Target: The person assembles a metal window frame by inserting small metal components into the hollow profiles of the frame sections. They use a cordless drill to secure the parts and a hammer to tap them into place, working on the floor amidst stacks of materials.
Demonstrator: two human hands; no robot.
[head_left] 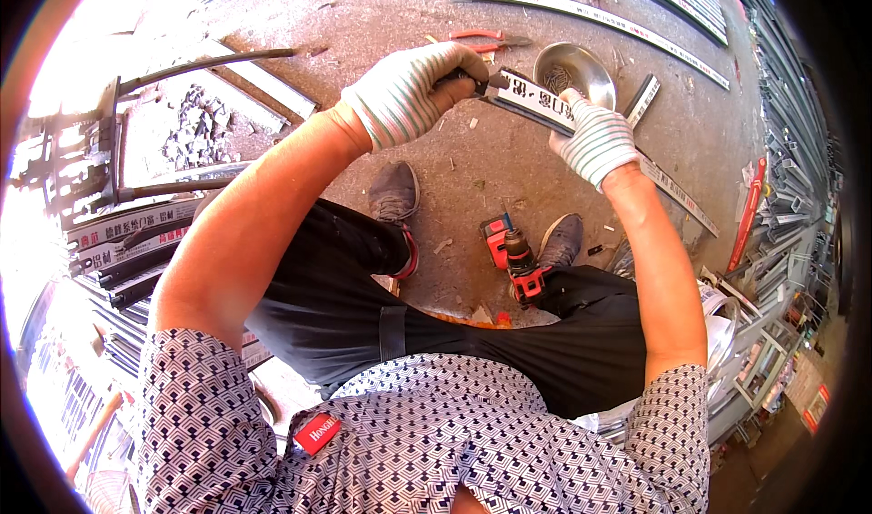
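My left hand [400,96], in a white striped glove, is closed round a small dark fitting [472,82], mostly hidden by the fingers. The fitting meets the left end of a short dark metal profile [531,105] that carries a white printed film. At the profile's other end my right hand [595,140], gloved alike, grips it with the thumb on top. Just beyond the profile stands a round metal bowl [601,76] holding small screws or similar pieces. Red-handled pliers [486,40] lie on the ground past my left hand.
Between my shoes rests a red and black cordless drill [520,258]. Long film-covered profiles [590,13] lie across the far ground, with shorter ones [677,192] at right. Left are a metal rack [113,142] and a heap of small metal pieces [202,125]. Profiles are stacked along the right [799,151].
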